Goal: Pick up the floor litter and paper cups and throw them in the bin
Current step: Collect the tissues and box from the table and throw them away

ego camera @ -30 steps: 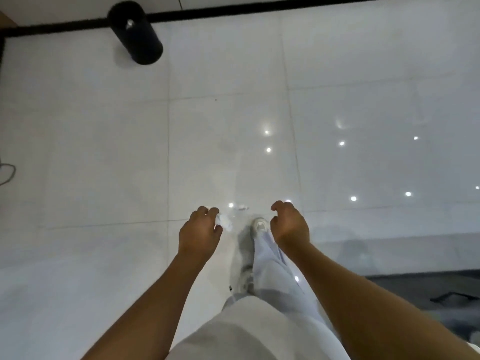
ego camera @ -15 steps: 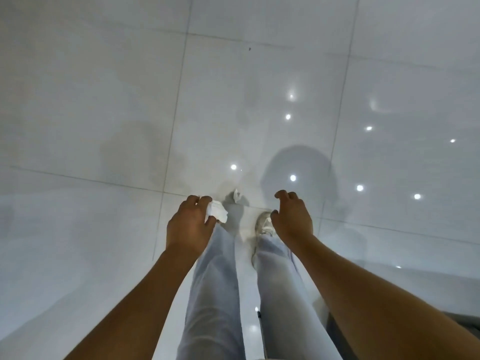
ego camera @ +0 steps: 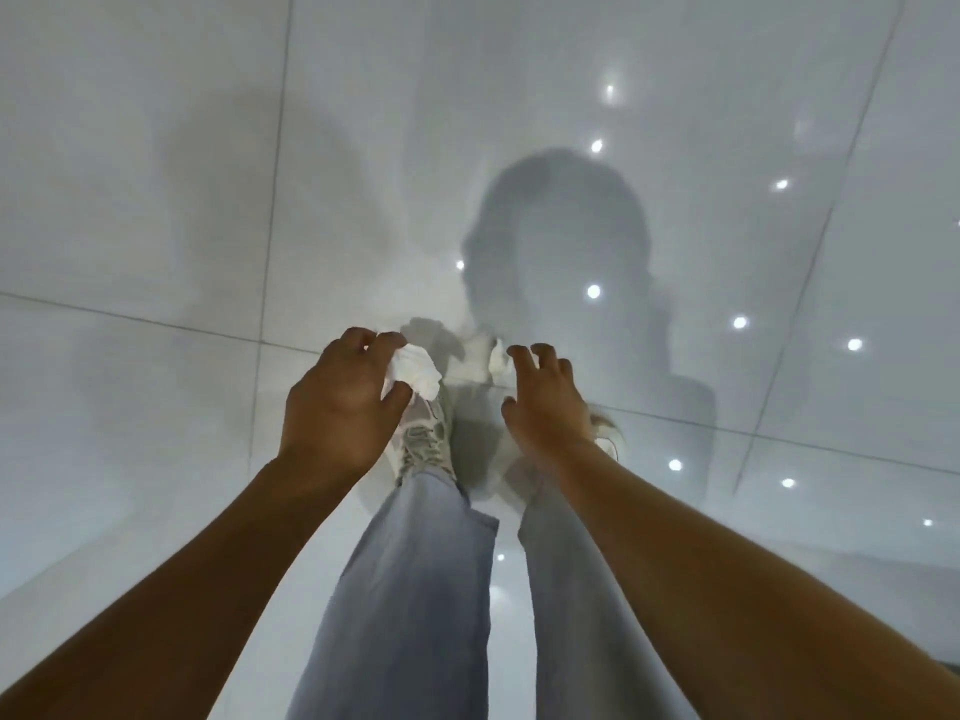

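My left hand (ego camera: 343,407) grips a crumpled white tissue (ego camera: 413,374), which sticks out from between its fingers and thumb. A second small piece of white paper litter (ego camera: 496,356) lies on the glossy floor just ahead of my feet. My right hand (ego camera: 545,402) hovers close over that piece with its fingers spread and loosely bent, holding nothing. The bin and any paper cups are out of view.
My two legs in pale jeans and light trainers (ego camera: 423,444) stand between my arms. The white tiled floor (ego camera: 156,252) reflects ceiling lights and carries my shadow (ego camera: 561,236). Dark grout lines cross the tiles.
The view tilted down and the black bin left the frame. Both hands dropped lower toward the floor; the right hand's fingers have spread out near the small paper scrap.
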Demonstrator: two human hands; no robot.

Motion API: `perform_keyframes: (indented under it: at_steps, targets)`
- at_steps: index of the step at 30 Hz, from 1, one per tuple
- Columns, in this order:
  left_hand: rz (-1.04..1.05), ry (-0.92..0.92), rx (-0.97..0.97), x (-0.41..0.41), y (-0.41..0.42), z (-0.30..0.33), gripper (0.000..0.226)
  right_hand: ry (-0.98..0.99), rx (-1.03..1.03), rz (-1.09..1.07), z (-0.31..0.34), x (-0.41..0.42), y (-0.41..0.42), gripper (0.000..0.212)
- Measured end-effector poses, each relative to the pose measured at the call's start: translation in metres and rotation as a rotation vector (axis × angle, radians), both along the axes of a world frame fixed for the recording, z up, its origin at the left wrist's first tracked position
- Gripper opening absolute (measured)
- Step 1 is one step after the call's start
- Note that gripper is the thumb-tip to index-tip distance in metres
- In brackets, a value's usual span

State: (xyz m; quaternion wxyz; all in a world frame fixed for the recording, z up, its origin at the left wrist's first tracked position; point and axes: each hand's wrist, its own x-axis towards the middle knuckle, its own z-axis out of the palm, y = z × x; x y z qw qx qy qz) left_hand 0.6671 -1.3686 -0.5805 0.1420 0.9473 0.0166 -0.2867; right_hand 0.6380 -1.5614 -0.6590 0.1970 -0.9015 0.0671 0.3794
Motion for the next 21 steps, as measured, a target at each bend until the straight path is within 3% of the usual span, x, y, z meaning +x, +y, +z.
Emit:
perform_keyframes:
  at_steps: [5,10,14,21]
  targets:
    - [-0.025,-0.005,-0.014,-0.002,0.015,-0.085,0.037,0.003,-0.015,0.023,-0.094,-0.010,0.026,0.061]
    - [-0.011,0.027,-0.046,-0.004,0.028,-0.136,0.037,-0.094,-0.119,0.056,-0.147,-0.016,0.044,0.059]
    - [0.003,0.045,-0.049,-0.001,0.035,-0.158,0.038,-0.178,-0.108,0.035,-0.164,-0.018,0.054,0.051]
    - [0.013,0.069,-0.067,0.007,0.038,-0.148,0.039,-0.127,-0.015,0.013,-0.147,-0.012,0.053,0.041]
